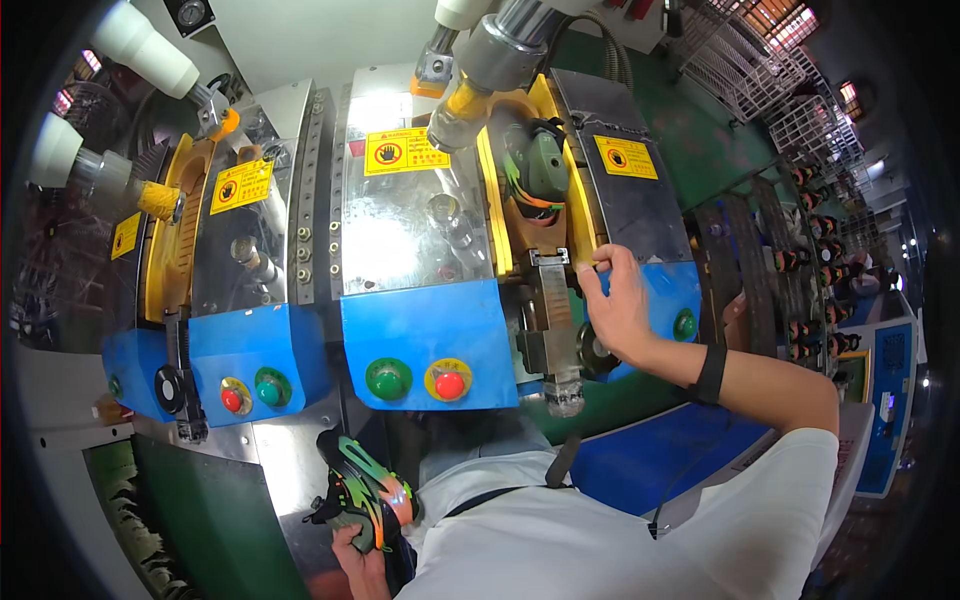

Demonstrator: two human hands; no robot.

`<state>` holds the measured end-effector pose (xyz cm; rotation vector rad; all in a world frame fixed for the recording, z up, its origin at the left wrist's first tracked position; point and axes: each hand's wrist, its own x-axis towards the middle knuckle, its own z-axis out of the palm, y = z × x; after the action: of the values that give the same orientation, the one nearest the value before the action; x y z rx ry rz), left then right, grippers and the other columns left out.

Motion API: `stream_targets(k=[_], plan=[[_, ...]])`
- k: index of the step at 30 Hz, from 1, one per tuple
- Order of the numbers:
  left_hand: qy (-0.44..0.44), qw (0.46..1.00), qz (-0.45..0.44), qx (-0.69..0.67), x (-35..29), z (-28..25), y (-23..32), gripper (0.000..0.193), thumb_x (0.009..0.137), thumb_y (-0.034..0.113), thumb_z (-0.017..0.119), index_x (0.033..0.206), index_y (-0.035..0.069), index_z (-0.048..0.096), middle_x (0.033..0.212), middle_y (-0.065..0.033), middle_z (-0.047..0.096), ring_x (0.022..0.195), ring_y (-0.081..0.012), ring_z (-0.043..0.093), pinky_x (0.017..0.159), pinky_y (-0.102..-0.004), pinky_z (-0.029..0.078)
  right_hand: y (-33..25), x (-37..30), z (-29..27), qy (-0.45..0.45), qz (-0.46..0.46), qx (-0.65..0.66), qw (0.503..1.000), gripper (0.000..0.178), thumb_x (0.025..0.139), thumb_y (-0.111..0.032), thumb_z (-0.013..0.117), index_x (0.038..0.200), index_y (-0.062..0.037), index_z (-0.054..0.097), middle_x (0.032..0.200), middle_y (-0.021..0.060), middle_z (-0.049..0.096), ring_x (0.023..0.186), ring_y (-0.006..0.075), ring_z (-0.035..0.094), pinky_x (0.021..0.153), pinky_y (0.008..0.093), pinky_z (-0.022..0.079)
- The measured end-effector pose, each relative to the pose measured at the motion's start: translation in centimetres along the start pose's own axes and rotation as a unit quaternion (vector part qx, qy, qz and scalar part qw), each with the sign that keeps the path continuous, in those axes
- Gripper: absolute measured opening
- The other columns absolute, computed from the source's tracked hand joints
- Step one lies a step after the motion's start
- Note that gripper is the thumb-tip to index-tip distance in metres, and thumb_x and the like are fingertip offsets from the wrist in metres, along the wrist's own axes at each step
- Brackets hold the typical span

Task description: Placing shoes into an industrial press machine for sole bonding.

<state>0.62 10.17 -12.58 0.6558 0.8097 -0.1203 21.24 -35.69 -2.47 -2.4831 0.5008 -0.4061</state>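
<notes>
My left hand [360,562] holds a black, green and orange sports shoe [366,490] low in front of me, gripping it at its lower end. A second shoe [535,165] of similar colours sits between the yellow pads [583,205] of the press station in front. My right hand [618,305] is at the near end of the right pad, beside the metal slide [552,300]. Its fingers are loosely curled, with the thumb apart from the forefinger and nothing visible between them. A black round knob [597,348] shows below that hand.
Blue control panels carry green buttons [388,379] and red buttons [450,385]. Metal press cylinders [505,50] hang above the station. Another station with yellow pads [166,250] stands at left. Racks with several shoes [800,260] line the right side.
</notes>
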Motion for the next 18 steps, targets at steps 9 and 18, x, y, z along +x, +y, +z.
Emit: stream_targets(k=[9, 18], plan=[[0.018, 0.999, 0.002, -0.041, -0.2, -0.6, -0.6, 0.064, 0.068, -0.006, 0.048, 0.132, 0.003, 0.047, 0.123, -0.0121, 0.057, 0.116, -0.03, 0.055, 0.105, -0.0446, 0.042, -0.5, 0.3, 0.4, -0.486, -0.592, -0.026, 0.642, 0.032, 0.069, -0.025, 0.065, 0.091, -0.0068, 0.051, 0.087, 0.0098, 0.051, 0.085, 0.0283, 0.054, 0.072, 0.0409, 0.046], [-0.01, 0.999, 0.026, -0.036, -0.4, -0.7, -1.4, 0.054, 0.068, -0.004, 0.051, 0.122, 0.001, 0.053, 0.114, -0.0125, 0.061, 0.108, -0.0292, 0.059, 0.098, -0.0417, 0.047, -4.7, -4.6, -0.4, -0.269, -0.481, -0.008, 0.834, 0.043, 0.075, -0.019, 0.07, 0.112, -0.0021, 0.055, 0.111, 0.0159, 0.055, 0.102, 0.033, 0.054, 0.088, 0.0415, 0.044]])
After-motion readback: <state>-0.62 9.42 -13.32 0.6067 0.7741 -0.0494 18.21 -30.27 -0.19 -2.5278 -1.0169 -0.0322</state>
